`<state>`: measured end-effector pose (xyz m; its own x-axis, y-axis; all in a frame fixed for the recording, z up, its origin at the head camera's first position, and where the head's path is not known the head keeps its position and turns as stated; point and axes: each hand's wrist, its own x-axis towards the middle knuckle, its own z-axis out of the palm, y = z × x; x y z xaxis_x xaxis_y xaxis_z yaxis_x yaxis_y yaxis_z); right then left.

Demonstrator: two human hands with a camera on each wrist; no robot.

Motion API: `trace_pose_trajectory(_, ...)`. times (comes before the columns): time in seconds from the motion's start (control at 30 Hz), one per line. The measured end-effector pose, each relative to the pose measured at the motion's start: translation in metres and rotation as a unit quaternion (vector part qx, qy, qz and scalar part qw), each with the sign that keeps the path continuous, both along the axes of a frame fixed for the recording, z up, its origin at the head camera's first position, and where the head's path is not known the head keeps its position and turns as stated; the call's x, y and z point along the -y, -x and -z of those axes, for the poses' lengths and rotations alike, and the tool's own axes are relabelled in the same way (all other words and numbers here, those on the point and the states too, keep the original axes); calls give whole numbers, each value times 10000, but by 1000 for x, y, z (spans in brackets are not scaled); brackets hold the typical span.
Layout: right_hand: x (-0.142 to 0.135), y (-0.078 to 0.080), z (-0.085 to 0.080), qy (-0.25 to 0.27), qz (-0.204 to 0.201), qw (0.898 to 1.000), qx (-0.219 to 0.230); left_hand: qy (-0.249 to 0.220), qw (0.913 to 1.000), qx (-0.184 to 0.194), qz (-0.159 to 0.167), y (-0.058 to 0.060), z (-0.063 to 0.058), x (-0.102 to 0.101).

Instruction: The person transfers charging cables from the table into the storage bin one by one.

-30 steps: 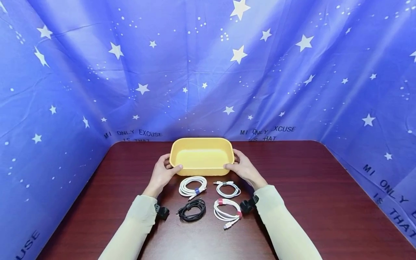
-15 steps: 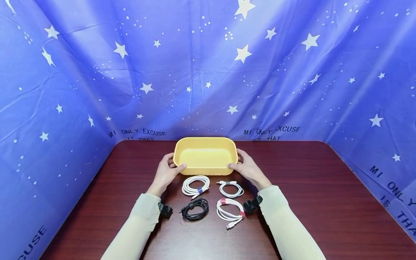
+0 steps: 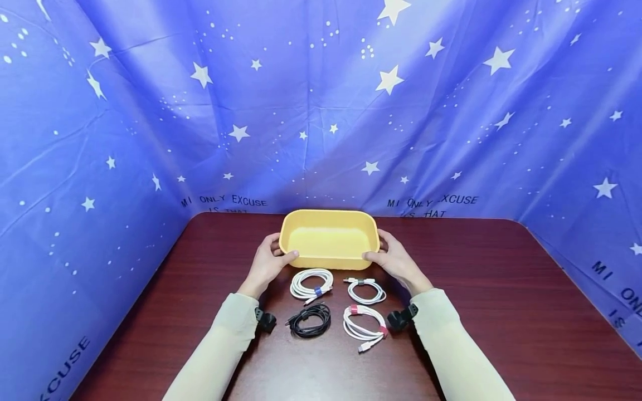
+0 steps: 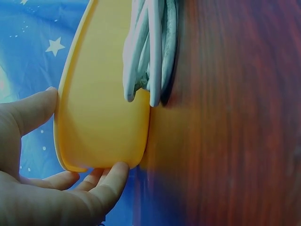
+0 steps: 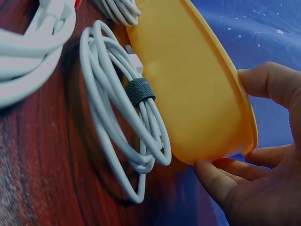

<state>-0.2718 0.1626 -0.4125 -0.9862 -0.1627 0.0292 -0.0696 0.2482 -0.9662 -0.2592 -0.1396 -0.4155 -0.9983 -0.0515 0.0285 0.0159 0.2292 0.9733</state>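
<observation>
A yellow plastic bin (image 3: 328,263) stands on the table toward the back, its inside bare. My left hand (image 3: 268,262) grips its left end, thumb on the near rim and fingers round the outer wall. At the opposite end my right hand (image 3: 398,262) holds it the same way. In front of the bin lie coiled cables: a thick white one with a blue tie (image 3: 311,285), a thin white one with a dark tie (image 3: 367,291), a black one (image 3: 310,321) and a white one with red ties (image 3: 364,326). The dark hook-and-loop strap (image 5: 140,92) shows up close in the right wrist view.
The dark red wooden table (image 3: 501,312) extends to both sides of the arms. A blue curtain with white stars (image 3: 321,111) hangs behind it and along both sides. Each wrist carries a small black camera, such as the left wrist camera (image 3: 266,320).
Bin, cables, hands and background all shift right together in the head view, as the head camera turns slightly left. Both hands keep their hold on the bin.
</observation>
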Motion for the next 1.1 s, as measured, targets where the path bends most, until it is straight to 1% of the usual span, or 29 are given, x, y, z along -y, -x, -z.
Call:
trace_pose_trajectory(0.27,-3,-3,0,37,9,10000,0,44,9999,35,90,0,1,-3)
trace_pose_trajectory(0.43,-2,-3,0,111,-125,9999,27,40,10000,11,77,1,3,-2)
trace_pose_trajectory(0.63,-4,-4,-2,64,-19,10000,-24,64,9999,-19,158,0,1,-3)
trace_pose_trajectory(0.87,-2,-3,-1,-27,78,10000,-3,123,9999,-47,66,-2,0,-1)
trace_pose_trajectory(1.1,-6,-5,-1,-27,179,9998,-59,27,9999,-103,135,0,1,-7)
